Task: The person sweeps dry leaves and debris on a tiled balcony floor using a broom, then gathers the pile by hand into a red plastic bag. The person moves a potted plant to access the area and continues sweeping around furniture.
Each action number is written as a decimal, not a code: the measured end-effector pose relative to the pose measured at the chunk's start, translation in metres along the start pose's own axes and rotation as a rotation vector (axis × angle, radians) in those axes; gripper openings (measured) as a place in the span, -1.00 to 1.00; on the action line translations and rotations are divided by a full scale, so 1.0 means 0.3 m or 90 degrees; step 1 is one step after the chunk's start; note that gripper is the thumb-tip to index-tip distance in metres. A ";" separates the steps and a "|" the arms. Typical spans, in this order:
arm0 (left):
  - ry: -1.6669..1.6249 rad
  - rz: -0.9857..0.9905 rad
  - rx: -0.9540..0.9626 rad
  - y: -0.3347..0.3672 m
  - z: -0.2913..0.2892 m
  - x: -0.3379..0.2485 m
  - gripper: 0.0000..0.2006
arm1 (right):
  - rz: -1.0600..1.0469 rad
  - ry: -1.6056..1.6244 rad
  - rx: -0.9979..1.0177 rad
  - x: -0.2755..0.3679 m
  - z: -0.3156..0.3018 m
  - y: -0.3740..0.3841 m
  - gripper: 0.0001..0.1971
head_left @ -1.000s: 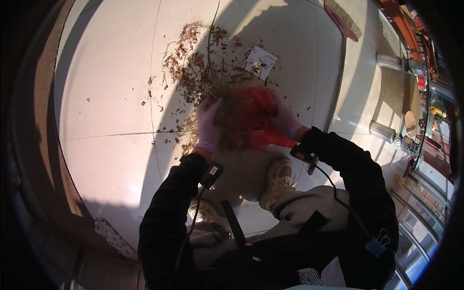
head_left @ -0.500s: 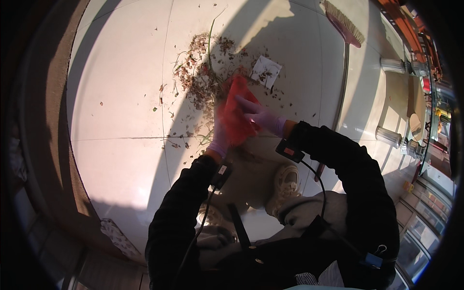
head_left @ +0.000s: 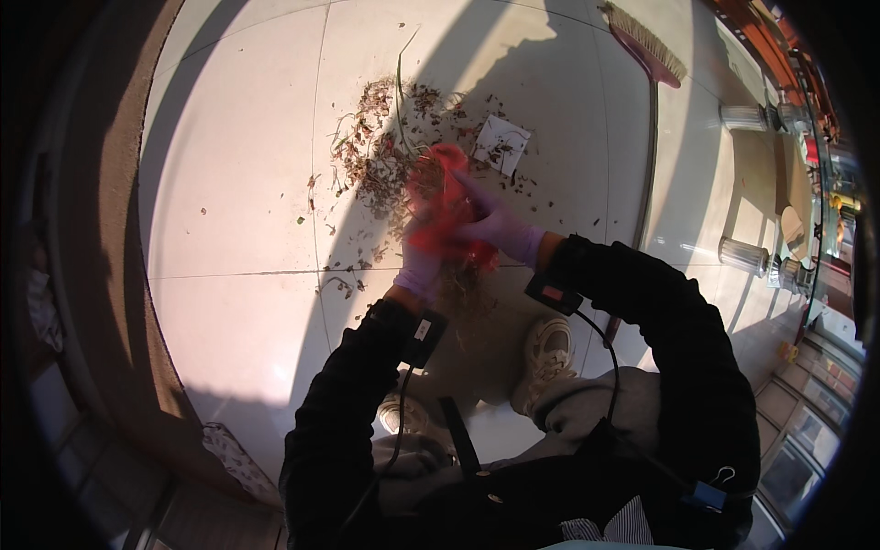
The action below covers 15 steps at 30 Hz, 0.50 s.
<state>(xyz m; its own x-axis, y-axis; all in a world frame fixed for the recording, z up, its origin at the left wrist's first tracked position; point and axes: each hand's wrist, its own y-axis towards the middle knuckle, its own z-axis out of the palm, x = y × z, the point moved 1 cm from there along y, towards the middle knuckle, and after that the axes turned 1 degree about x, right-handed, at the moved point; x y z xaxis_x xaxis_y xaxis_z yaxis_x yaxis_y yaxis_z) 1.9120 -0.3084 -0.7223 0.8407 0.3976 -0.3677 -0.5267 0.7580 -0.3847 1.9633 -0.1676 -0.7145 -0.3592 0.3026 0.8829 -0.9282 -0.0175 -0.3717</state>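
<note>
Between my two hands is a thin red plastic bag (head_left: pixel 445 200), see-through in places and blurred by motion. My left hand (head_left: pixel 420 268), in a light purple glove, grips the bag from the left side, its fingers mostly behind the red film. The right hand (head_left: pixel 506 231), gloved the same way, holds the bag from the right with thumb and fingers around it. Stringy brown roots or stems (head_left: pixel 469 280) hang below the bag, too smeared to make out well. Just beyond lies a scatter of dry plant bits (head_left: pixel 376 165) on the pale tiles.
A white square piece (head_left: pixel 501 145) with debris on it lies right of the scatter. One long green stalk (head_left: pixel 401 92) points away from me. At the right lies a broom (head_left: pixel 646 46) with a long handle. A brown edge (head_left: pixel 105 211) borders the floor at left. My shoes (head_left: pixel 550 353) stand close below.
The bag has drawn slightly lower and looks more crumpled, with my hands closer together around it. Stringy plant matter now shows more plainly below it. The view has shifted slightly.
</note>
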 end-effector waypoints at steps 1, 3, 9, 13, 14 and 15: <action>0.079 0.010 -0.022 0.014 0.013 -0.012 -0.59 | 0.032 0.014 -0.011 0.003 -0.007 -0.001 -0.17; 0.210 0.016 -0.003 0.006 0.040 -0.035 -0.58 | 0.052 0.021 -0.040 0.005 -0.024 0.004 -0.18; 0.220 0.012 0.000 -0.007 0.076 -0.132 -0.64 | -0.004 0.123 -0.055 0.036 -0.069 0.024 -0.21; 0.674 0.353 -0.094 0.018 0.075 -0.233 -0.64 | 0.037 0.138 0.021 0.103 -0.059 -0.003 -0.23; 0.759 0.491 -0.066 0.028 0.083 -0.263 -0.67 | 0.081 0.120 -0.001 0.120 -0.052 -0.009 -0.24; 0.810 0.503 -0.075 0.031 0.086 -0.287 -0.64 | 0.044 0.132 0.077 0.142 -0.042 -0.015 -0.24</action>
<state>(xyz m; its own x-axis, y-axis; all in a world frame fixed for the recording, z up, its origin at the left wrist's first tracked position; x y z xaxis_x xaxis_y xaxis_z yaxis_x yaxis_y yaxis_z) 1.8379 -0.3223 -0.6723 -0.2934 -0.0766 -0.9529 -0.8387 0.4991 0.2180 1.9534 -0.1426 -0.6788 -0.4064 0.4856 0.7740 -0.9114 -0.1552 -0.3811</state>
